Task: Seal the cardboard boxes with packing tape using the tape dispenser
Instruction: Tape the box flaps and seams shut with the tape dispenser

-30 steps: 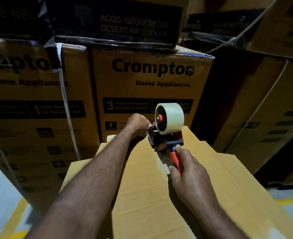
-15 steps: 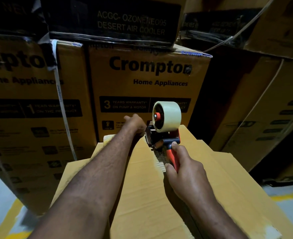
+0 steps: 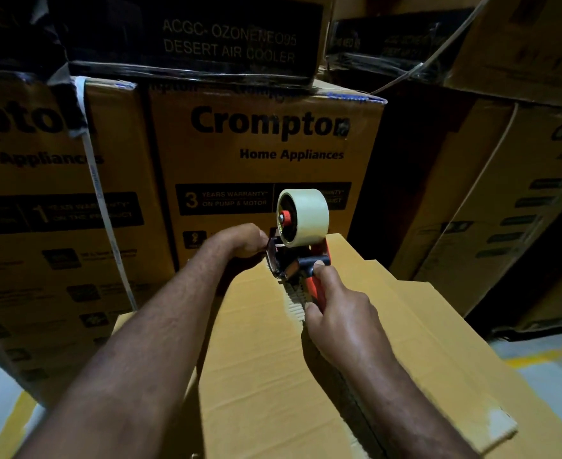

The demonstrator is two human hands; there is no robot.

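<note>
A plain cardboard box (image 3: 273, 359) lies in front of me, its top flaps meeting at a centre seam. A red and black tape dispenser (image 3: 297, 260) with a pale tape roll (image 3: 306, 215) stands on the far end of that seam. My right hand (image 3: 342, 321) grips the dispenser's red handle, thumb on top. My left hand (image 3: 243, 240) is curled at the dispenser's front, beside the blade, at the box's far edge; what its fingers hold is hidden. A short strip of tape (image 3: 294, 303) lies on the seam behind the dispenser.
Tall printed "Crompton" cartons (image 3: 266, 154) stand stacked right behind the box, with more to the left (image 3: 41, 226) and right (image 3: 504, 210). A white strap (image 3: 100, 200) runs down the left carton. Grey floor with yellow lines (image 3: 544, 356) shows at both lower corners.
The dispenser and both hands have shifted slightly toward the far edge of the box. Less tape shows on the seam behind the dispenser.
</note>
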